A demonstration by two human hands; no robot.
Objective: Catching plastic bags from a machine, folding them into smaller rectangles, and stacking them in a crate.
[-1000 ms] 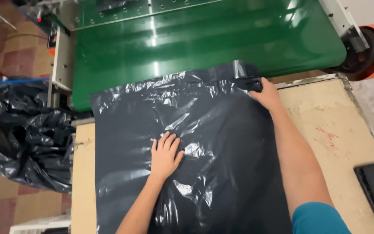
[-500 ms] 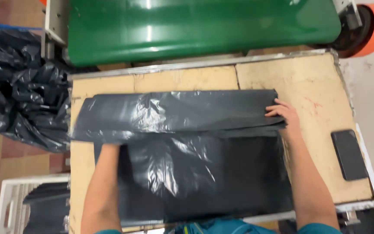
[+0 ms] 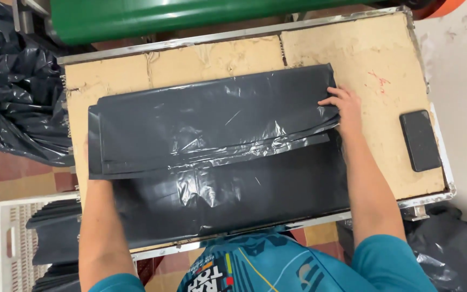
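A large black plastic bag (image 3: 217, 162) lies on a worn beige table (image 3: 363, 48), its far part folded over toward me into a thick band. My right hand (image 3: 344, 108) grips the right end of that fold, fingers on top of the crumpled edge. My left forearm (image 3: 101, 221) runs up to the left end of the fold, where the hand itself is hidden under the plastic, so its grip cannot be seen.
A dark phone (image 3: 420, 139) lies near the table's right edge. A green machine (image 3: 190, 16) stands beyond the table. A heap of black bags (image 3: 12, 97) sits at the left, a white crate (image 3: 6, 243) with folded bags at lower left.
The bag lay spread flat under both palms a second ago. Its far part has since been folded over toward me, with both hands now at the ends of the fold.
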